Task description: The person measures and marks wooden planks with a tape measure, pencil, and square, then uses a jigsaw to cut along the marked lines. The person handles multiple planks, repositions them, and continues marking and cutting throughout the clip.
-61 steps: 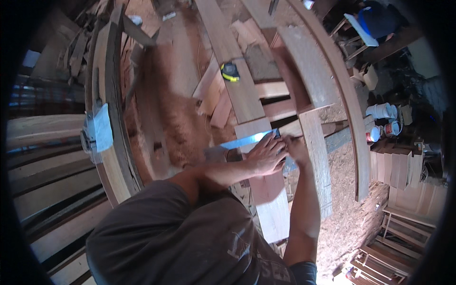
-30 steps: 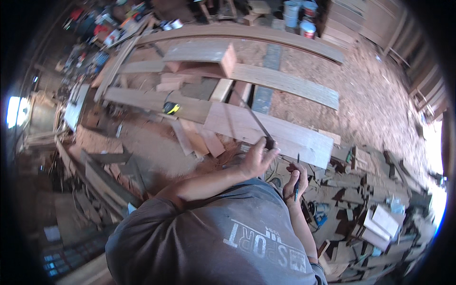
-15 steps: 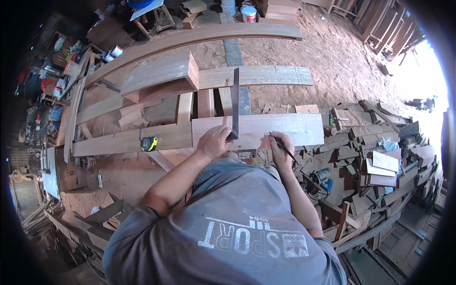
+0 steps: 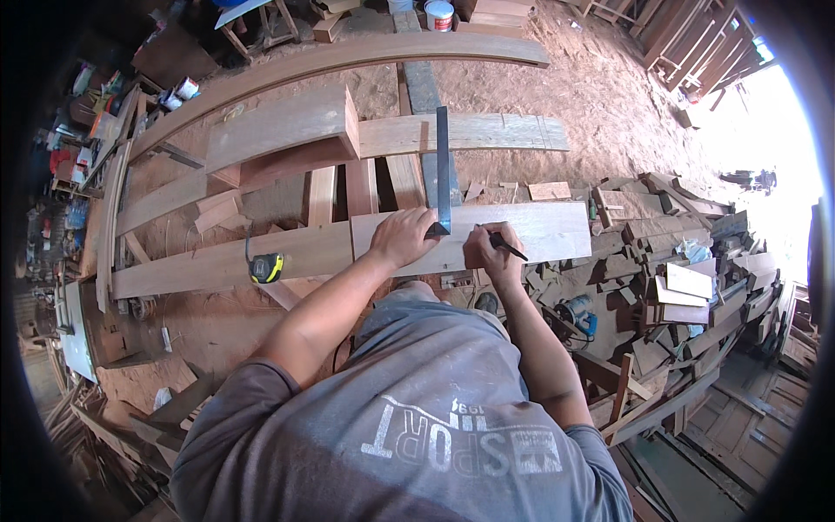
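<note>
The board (image 4: 522, 235) lies crosswise on the timber stack before me, with the square (image 4: 443, 174) standing across its far edge. My left hand (image 4: 402, 237) presses flat on the square's heel; my right hand (image 4: 487, 252) pinches a pencil (image 4: 507, 247), tip on the board. A tape measure (image 4: 266, 267) sits on the plank (image 4: 226, 261) to the left.

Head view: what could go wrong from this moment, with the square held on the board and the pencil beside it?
The left hand presses only the corner of the metal square, so its long blade could pivot. The right hand holds the pencil on the pale board, which rests on loose planks and might shift.
</note>
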The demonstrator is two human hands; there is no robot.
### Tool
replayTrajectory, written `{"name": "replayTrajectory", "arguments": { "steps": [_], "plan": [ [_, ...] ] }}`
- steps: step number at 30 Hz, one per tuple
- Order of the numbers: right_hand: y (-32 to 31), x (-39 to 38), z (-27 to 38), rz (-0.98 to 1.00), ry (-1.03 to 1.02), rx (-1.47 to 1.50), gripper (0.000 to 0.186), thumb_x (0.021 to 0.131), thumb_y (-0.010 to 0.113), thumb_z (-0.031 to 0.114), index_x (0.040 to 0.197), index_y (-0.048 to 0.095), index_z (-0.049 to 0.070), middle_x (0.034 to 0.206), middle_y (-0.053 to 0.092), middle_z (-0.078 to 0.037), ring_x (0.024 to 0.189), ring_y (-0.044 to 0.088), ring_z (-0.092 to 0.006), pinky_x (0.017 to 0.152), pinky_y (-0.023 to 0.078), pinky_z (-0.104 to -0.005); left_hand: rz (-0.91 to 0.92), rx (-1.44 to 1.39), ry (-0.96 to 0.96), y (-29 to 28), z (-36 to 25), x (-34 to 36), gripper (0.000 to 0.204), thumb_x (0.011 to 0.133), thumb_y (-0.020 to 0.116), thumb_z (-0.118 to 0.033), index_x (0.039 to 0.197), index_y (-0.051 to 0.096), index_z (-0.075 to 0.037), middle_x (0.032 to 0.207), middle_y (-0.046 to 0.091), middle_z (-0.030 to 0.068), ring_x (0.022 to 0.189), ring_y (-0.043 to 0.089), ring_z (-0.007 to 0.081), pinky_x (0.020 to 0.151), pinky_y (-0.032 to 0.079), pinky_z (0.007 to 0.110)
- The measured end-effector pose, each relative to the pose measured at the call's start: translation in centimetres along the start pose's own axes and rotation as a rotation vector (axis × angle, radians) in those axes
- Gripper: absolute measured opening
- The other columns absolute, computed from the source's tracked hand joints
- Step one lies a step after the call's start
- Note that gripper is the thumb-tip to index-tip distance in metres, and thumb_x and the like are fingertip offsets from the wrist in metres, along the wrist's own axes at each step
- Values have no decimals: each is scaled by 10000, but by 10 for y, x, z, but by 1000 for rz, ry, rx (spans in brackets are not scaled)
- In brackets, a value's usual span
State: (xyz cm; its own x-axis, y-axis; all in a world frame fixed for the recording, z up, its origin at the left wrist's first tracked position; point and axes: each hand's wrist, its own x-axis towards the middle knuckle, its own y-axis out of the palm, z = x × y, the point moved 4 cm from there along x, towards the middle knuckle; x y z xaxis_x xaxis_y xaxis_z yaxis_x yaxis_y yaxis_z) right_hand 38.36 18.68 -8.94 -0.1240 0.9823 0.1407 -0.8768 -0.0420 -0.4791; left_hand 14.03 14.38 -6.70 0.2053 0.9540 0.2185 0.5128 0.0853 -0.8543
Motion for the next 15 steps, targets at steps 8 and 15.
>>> {"name": "replayTrajectory", "arguments": {
  "steps": [8, 15],
  "plan": [
    [-2, -4, -10, 70, -37, 19, 196, 943, 801, 181, 995, 689, 30, 927, 746, -200, 830, 753, -340, 750, 590, -431, -14, -8, -15, -1, -4, 2, 408, 863, 848, -306, 1112, 615, -81, 1009, 686, 137, 991, 713, 381, 859, 576, 507],
    [-7, -2, 5, -21, -103, -17, 193, 954, 785, 191, 985, 681, 30, 925, 727, -201, 798, 723, -379, 749, 573, -461, -11, 2, -43, -1, -3, 0, 403, 871, 849, -305, 1126, 625, -87, 1010, 691, 130, 995, 714, 372, 861, 576, 501]
  ]
}}
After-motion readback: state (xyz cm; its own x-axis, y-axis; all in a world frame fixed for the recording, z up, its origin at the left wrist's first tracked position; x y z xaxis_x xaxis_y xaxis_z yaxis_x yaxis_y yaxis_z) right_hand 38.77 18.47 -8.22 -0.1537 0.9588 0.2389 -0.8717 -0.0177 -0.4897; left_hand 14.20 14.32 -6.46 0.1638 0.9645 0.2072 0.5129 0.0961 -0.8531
